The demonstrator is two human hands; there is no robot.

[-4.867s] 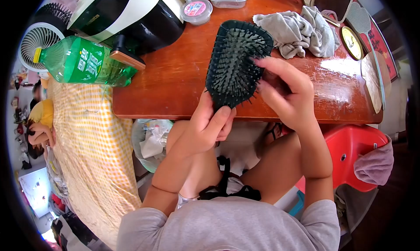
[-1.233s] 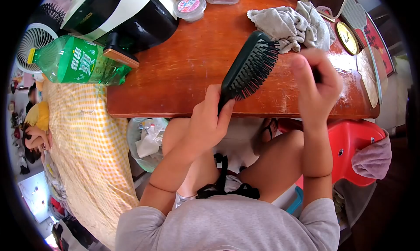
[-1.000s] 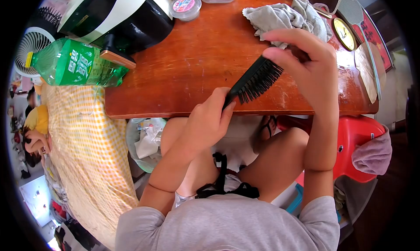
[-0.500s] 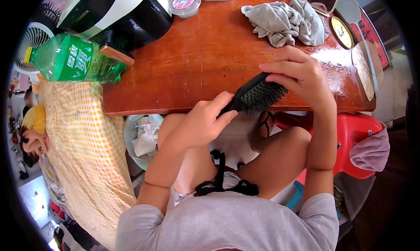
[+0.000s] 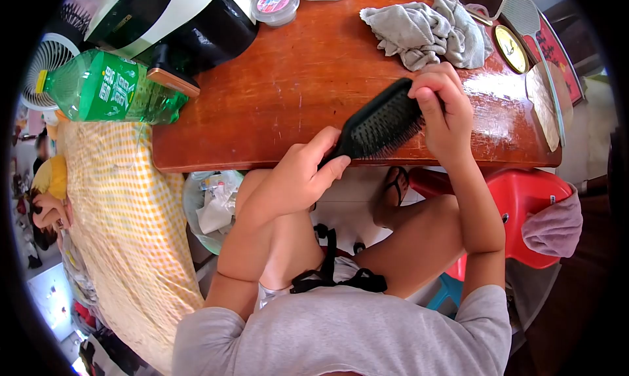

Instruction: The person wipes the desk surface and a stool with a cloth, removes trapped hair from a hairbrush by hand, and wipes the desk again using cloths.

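A black paddle hairbrush (image 5: 383,122) is held over the table's front edge, its pin side turned toward me and to the right. My left hand (image 5: 295,179) is closed around the handle, thumb and forefinger near the head. At the far end of the brush head, my right hand (image 5: 447,107) has its fingers curled, with the fingertips against the brush's tip. Whether anything small, such as a hair, lies between those fingertips cannot be made out.
On the brown wooden table (image 5: 275,107) lie a crumpled grey cloth (image 5: 426,32), a round tub (image 5: 274,6) and a black-and-white appliance (image 5: 216,32). A green bottle (image 5: 108,88) lies at left. Below are a bagged bin (image 5: 213,209) and a red chair (image 5: 524,199).
My right hand has turned and curled its fingers more at the brush's end. The brush head has tilted up slightly, showing more of its back edge. My left hand keeps its hold.
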